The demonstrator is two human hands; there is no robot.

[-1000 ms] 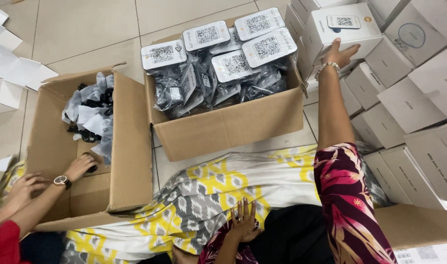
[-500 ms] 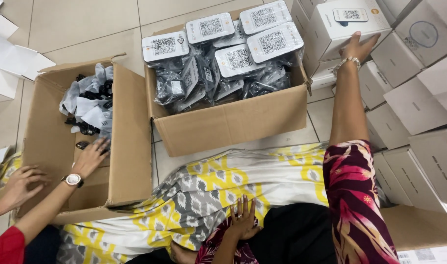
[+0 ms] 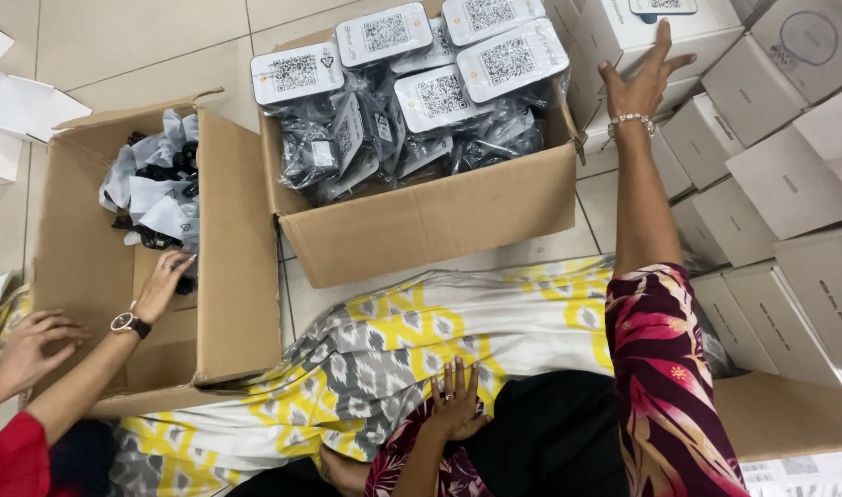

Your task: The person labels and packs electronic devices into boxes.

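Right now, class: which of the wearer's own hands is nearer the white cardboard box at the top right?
Right. The right hand touches the white cardboard box; the left hand rests far below, on the lap.

The white rectangular cardboard box, closed and lying flat with a dark-printed label on its top face, sits on a stack of similar boxes directly under the fingertips of the outstretched right hand, while the left hand rests flat, well apart from it.
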